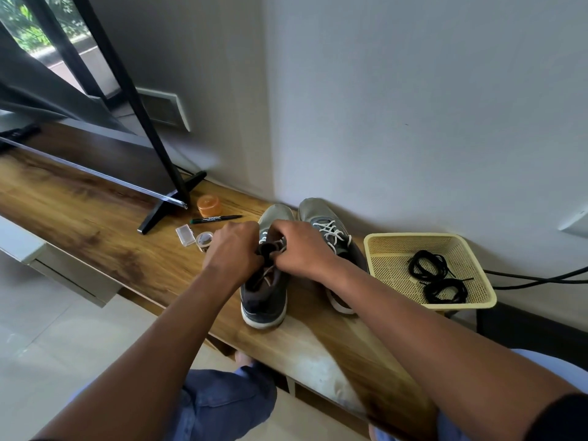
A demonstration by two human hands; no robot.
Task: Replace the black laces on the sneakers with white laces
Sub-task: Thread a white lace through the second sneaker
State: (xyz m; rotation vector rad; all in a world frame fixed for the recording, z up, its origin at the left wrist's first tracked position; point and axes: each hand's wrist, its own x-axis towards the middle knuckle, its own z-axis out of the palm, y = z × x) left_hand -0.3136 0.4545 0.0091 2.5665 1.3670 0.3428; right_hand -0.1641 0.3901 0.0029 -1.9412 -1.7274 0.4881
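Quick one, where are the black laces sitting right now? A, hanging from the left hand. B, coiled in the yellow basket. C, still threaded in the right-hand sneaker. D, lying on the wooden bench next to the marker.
B: the black laces lie coiled in two bundles inside the yellow basket, to the right of the sneakers, while both hands work at the nearer sneaker.

I see two grey sneakers (265, 294) with white soles, threaded with white laces (332, 232). Black laces (437, 278) lie coiled in a pale yellow mesh basket (413, 238). The tabletop (95, 218) shows brown wood grain. I also note an orange lid (209, 206) and a green marker (214, 219).
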